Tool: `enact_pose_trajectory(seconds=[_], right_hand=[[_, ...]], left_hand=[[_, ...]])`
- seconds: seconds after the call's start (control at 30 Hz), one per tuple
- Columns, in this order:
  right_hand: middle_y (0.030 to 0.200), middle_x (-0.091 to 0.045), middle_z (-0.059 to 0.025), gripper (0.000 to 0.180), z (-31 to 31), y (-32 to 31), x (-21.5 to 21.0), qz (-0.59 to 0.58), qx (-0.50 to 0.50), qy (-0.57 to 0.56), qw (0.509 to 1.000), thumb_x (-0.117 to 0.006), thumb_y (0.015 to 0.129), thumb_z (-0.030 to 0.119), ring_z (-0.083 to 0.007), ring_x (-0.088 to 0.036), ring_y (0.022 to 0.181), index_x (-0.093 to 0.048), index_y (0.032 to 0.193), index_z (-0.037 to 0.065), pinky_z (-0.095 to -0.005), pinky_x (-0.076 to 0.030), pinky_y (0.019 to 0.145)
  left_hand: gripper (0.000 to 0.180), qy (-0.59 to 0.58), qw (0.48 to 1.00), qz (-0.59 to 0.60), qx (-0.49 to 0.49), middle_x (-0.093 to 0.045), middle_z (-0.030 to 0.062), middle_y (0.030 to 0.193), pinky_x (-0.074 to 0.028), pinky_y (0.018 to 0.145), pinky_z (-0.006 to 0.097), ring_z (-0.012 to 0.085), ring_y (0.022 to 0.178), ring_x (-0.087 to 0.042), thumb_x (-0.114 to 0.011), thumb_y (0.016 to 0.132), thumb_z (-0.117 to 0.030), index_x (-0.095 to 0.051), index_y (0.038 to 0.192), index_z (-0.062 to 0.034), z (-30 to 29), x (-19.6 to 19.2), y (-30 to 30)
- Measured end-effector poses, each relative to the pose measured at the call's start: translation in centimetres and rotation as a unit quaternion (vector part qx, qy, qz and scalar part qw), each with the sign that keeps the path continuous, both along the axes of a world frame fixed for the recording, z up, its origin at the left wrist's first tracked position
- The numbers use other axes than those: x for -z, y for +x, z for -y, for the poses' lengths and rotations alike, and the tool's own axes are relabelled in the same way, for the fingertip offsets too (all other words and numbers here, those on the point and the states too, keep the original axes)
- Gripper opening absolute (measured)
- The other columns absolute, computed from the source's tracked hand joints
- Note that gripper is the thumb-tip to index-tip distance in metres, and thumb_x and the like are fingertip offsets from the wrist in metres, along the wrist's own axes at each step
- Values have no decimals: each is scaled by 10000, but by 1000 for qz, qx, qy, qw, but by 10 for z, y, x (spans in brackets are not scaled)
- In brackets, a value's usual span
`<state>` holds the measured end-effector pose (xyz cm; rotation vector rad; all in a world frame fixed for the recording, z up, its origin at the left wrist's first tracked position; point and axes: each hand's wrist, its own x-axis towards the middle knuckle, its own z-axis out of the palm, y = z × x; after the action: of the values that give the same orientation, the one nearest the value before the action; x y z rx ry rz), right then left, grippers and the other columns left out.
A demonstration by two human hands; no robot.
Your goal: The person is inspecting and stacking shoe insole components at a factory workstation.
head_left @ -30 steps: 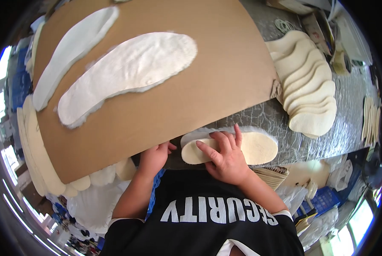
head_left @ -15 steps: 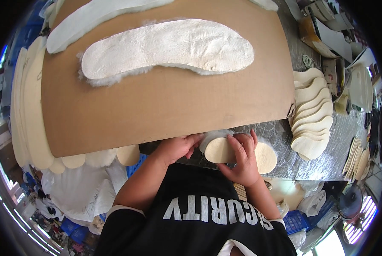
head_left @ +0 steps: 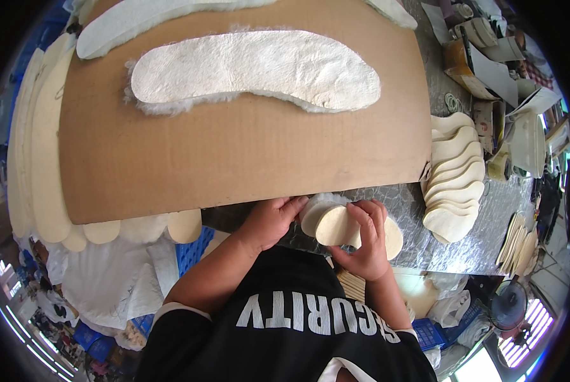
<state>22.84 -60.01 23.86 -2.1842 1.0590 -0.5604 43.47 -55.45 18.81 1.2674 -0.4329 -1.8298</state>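
Observation:
At the near table edge, my right hand (head_left: 369, 240) curls around a cream insole (head_left: 336, 226), fingers on top and thumb at its near side. Under that insole, a white fleecy insole (head_left: 312, 215) shows its rounded end and fluffy rim. My left hand (head_left: 273, 221) pinches the fleecy insole's left edge between thumb and fingers. To the right of my right hand, the cream rounded end of an insole (head_left: 393, 238) sticks out; how it joins the rest is hidden by the hand.
A brown board (head_left: 234, 159) covers most of the table, bearing a large white fleece-edged insole (head_left: 253, 70). Fanned cream insoles (head_left: 457, 184) lie on the dark tabletop (head_left: 425, 248) at right. Long cream pieces (head_left: 49, 153) line the left side. A cardboard box (head_left: 466, 70) stands far right.
The cream insole in my right hand has shifted right, baring more of the fleecy one beneath. My left hand keeps its pinch. The whole view has shifted slightly.

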Motion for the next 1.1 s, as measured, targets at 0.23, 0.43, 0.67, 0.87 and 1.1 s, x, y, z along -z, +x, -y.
enact_pose_trajectory(seconds=[0.23,0.43,0.67,0.87,1.1], right_hand=[[1099,-517,-143,792,-2,0,3,2,20,12,1000,-837,497,147,-333,-504,994,-514,1214,59,-463,-371,873],[1104,-510,-139,806,-3,-2,3,-3,26,21,999,-847,485,161,-326,-500,1003,-518,1215,69,-462,-360,884],[1106,-511,-134,821,-1,-1,1,-7,22,24,999,-849,494,209,-324,-500,1016,-512,1229,68,-473,-345,908],[1107,-511,-132,813,0,-1,-1,-14,17,25,999,-844,504,217,-326,-497,1012,-511,1230,61,-482,-335,925],[1103,-513,-131,808,0,-2,-2,-11,4,26,1000,-841,506,211,-326,-498,1008,-512,1229,63,-478,-333,927]], left_hand=[[246,15,995,-76,-55,-613,14,981,-486,691,227,67,820,-550,-487,1004,-169,-579,1175,-19,4,-12,-8],[252,-14,993,-102,-58,-610,32,1019,-523,732,247,84,866,-575,-472,1007,-158,-567,1182,-3,6,-16,-9],[253,6,995,-85,-57,-605,41,1027,-541,753,260,95,873,-582,-467,1006,-148,-562,1181,8,7,-18,-11],[228,3,997,-66,-30,-604,32,984,-536,744,254,91,857,-581,-465,1006,-144,-575,1132,10,7,-18,-10],[194,-5,999,-54,3,-601,25,949,-527,761,253,90,855,-580,-481,1000,-148,-585,1053,7,6,-20,-7]])
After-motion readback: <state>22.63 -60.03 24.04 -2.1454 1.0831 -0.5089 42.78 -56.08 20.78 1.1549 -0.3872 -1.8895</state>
